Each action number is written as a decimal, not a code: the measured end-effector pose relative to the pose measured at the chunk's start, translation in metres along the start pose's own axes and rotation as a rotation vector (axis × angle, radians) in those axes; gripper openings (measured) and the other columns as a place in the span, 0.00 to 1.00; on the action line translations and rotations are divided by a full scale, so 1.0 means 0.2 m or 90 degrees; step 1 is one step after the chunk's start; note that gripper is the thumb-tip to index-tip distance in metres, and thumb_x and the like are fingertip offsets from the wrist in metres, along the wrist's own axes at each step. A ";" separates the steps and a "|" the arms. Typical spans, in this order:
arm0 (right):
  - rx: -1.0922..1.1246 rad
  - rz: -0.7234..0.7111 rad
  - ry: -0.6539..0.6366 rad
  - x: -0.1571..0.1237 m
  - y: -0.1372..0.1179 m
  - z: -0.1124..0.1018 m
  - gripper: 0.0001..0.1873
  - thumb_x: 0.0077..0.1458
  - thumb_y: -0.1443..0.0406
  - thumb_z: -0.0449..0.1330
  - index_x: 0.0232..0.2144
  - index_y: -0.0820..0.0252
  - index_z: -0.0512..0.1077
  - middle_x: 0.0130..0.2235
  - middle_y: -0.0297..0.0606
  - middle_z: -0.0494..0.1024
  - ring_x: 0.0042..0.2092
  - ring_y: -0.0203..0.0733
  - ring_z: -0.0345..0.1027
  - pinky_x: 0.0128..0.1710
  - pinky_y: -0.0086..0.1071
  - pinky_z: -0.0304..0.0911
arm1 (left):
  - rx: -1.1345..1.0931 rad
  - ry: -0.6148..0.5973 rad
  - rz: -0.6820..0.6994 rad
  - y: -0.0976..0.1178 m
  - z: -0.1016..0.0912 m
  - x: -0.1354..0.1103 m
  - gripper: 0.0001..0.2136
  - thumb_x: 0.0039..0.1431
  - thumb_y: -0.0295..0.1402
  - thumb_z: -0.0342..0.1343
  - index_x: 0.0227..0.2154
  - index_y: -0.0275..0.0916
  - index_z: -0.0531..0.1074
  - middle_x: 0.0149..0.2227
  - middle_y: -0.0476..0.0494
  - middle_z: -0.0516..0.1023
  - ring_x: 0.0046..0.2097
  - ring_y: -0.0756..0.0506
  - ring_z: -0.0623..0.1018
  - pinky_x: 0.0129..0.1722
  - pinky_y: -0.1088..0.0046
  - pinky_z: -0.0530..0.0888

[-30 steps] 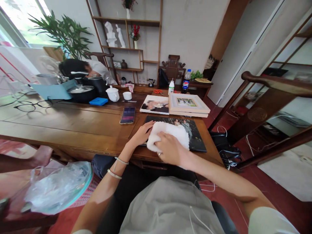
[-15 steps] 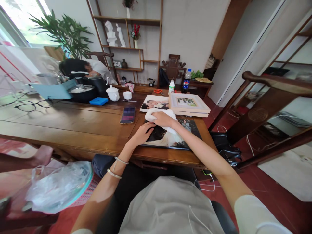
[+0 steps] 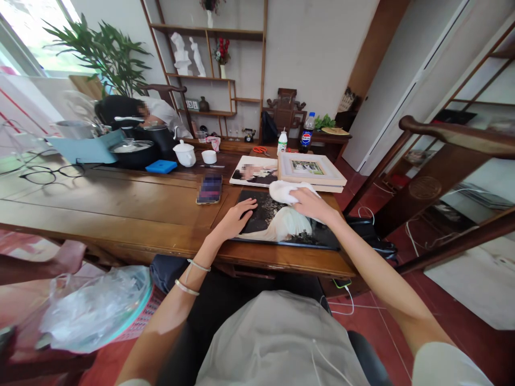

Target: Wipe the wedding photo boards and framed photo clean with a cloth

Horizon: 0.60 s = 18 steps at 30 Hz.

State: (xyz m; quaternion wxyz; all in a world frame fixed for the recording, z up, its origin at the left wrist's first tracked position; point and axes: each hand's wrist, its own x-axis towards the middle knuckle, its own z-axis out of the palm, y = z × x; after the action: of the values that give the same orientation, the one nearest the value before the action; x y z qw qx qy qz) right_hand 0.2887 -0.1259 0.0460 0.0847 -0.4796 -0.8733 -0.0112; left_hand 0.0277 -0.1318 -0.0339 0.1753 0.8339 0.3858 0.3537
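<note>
A dark photo panel [image 3: 265,214] with a pale gown in its picture lies flat at the front of the wooden table. My left hand [image 3: 237,217] rests on its left edge with the fingers stretched out. Over the panel's upper right, my right hand [image 3: 311,203] is closed on a white cloth [image 3: 284,191] pressed against the surface. The cloth and hand hide part of the picture. Just behind lie a flat photo print [image 3: 253,171] and a pale framed picture [image 3: 309,167] stacked on another pale piece.
A phone [image 3: 210,189] lies left of the panel. Farther back are a white teapot [image 3: 185,154], a white cup [image 3: 209,156], orange-handled scissors [image 3: 260,150], a small white bottle [image 3: 282,142] and a cola bottle [image 3: 307,134]. Across the table, a person [image 3: 164,112] bends low. A wooden chair [image 3: 426,182] stands right.
My right hand has slid the white cloth rightward across the panel, uncovering its middle. My left hand stays on the left edge.
</note>
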 end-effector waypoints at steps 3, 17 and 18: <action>-0.084 0.020 0.065 -0.15 0.10 -0.03 0.17 0.48 0.74 0.49 0.38 0.67 0.74 0.52 0.51 0.71 0.51 0.55 0.64 0.50 0.42 0.57 | 0.001 0.000 0.000 0.00 0.00 0.00 0.18 0.63 0.35 0.43 0.49 0.35 0.71 0.57 0.38 0.69 0.61 0.43 0.64 0.61 0.59 0.60; -0.060 -0.002 0.004 -0.28 0.09 0.10 0.18 0.49 0.74 0.51 0.41 0.66 0.74 0.61 0.50 0.60 0.65 0.56 0.44 0.59 0.55 0.46 | -0.013 0.002 -0.004 0.03 -0.01 0.00 0.17 0.62 0.37 0.44 0.48 0.37 0.71 0.57 0.39 0.69 0.61 0.41 0.64 0.61 0.57 0.60; -0.049 -0.011 -0.001 -0.31 0.05 0.10 0.18 0.48 0.74 0.52 0.41 0.65 0.74 0.62 0.49 0.60 0.65 0.55 0.44 0.59 0.55 0.46 | -0.013 0.003 -0.005 0.02 -0.01 0.00 0.17 0.62 0.37 0.44 0.48 0.37 0.71 0.57 0.39 0.69 0.61 0.42 0.64 0.61 0.57 0.60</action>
State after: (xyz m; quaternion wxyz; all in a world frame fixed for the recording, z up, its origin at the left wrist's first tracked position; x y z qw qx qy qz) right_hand 0.3270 -0.1703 0.0168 0.0652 -0.4750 -0.8764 -0.0452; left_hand 0.0285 -0.1355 -0.0300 0.1840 0.8296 0.3857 0.3593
